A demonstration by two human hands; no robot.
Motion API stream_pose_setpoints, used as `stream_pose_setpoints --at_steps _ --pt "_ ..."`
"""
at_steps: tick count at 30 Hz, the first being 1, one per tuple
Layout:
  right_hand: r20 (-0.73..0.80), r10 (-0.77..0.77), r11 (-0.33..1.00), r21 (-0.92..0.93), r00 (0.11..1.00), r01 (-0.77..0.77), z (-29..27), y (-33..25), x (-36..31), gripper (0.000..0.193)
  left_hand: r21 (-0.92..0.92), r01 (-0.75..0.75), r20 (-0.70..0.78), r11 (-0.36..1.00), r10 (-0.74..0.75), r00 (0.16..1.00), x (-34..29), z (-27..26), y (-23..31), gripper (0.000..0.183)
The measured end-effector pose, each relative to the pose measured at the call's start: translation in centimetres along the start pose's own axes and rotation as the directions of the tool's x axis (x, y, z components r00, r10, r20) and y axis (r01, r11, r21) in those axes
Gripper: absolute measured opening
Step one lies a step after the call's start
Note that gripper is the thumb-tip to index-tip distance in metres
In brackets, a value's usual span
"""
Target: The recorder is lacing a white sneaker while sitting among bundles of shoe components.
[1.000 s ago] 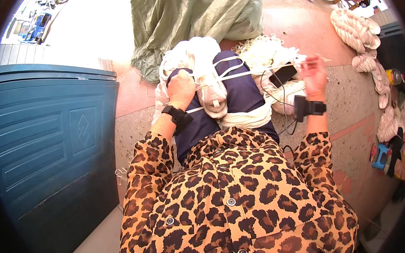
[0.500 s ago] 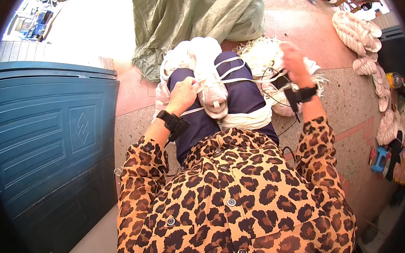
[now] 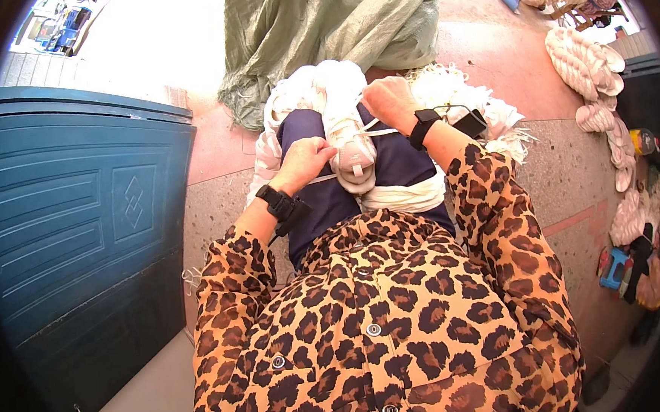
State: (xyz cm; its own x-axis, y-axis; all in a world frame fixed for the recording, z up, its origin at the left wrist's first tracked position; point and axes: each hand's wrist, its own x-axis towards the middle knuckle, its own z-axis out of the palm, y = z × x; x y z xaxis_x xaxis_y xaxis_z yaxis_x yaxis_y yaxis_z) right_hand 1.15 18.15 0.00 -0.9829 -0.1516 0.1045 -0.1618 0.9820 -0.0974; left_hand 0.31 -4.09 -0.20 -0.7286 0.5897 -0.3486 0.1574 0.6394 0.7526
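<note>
My left hand (image 3: pixel 304 161) pinches white cord (image 3: pixel 321 180) beside the bundle (image 3: pixel 350 133) | right hand (image 3: pixel 388 100) fisted, pulling cord taut above it to bind.

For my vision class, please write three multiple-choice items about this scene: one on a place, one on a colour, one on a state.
1. Where does the white bundle of cotton cord lie?
A. on the person's lap
B. on the blue panel
C. on the green sack

2. What colour is the moulded plastic panel at the person's left?
A. red
B. blue
C. white

3. What is the left hand doing?
A. hanging free
B. gripping the bundle
C. holding a phone

Answers: 1 A, it rests on the dark blue trousers. 2 B, its surface is blue. 3 B, its fingers close on the bundle, as does the right hand.
</note>
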Motion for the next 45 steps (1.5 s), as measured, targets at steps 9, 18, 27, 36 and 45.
stream_pose_setpoints --at_steps 9,18,27,36,45 --pt "0.047 0.422 0.894 0.142 0.905 -0.424 1.4 1.3 -0.6 0.02 0.266 -0.189 -0.15 0.945 0.234 0.961 -6.5 -7.5 -2.5 0.015" --pt "0.398 0.189 0.707 0.579 0.898 -0.406 1.9 -0.3 -2.3 0.022 0.009 0.153 -0.389 0.988 -0.137 0.911 -12.2 -15.4 -6.2 0.017" --pt "0.148 0.033 0.804 0.583 0.988 -0.114 1.3 -1.3 -7.3 0.023 -0.487 -0.079 -0.522 0.87 -0.217 0.825 -11.6 -15.2 -6.4 0.02" --pt "0.035 0.002 0.927 0.375 0.999 -0.015 -0.5 -1.0 -6.9 0.016 -0.898 -0.33 -0.313 0.29 0.103 0.944 -9.7 -13.5 4.5 0.032" --pt "-0.124 -0.008 0.987 0.157 0.992 0.028 -2.2 0.9 -5.9 0.007 -0.656 -0.273 -0.425 0.703 -0.046 0.904 -8.3 -14.3 3.2 0.022"
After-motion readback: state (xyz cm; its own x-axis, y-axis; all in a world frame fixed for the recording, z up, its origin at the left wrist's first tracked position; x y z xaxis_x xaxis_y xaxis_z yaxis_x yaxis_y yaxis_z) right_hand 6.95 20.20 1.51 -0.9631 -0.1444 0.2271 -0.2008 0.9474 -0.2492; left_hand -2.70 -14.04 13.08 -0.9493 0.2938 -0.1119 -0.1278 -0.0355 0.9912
